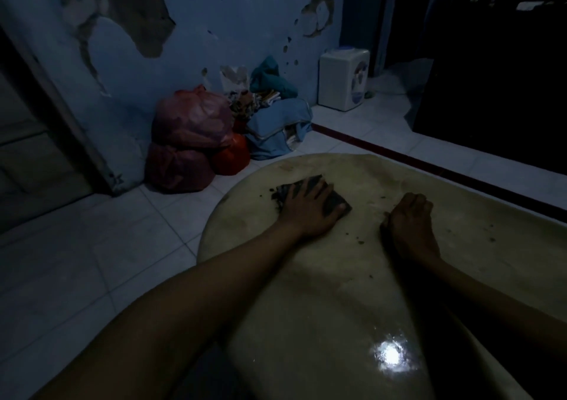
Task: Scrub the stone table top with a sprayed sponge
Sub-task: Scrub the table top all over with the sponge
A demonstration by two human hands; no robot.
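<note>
Pretty dim room here, so take the colours with a grain of salt. The rounded pale beige stone tabletop fills the lower right of the frame, and there's a bright glare spot on its wet-looking surface near the bottom. The dark grey scrubbing sponge sits on the tabletop toward its far left edge, around the middle of the frame, and the left hand lies flat on top of it, fingers spread wide and pressing down, so the grip is more of an open palm than a pinch. The right hand rests on the stone just to the right of that, apart from the sponge, fingers curled in loosely; I can't tell if there's anything inside that curled grip. Little dark crumbs are scattered on the stone between and around the hands. On the white tiled floor behind the table, against the peeling blue wall, there are a couple of red plastic bags and a heap of blue and teal cloth. Further right, in the upper part of the frame, stands a small white boxy appliance.
</note>
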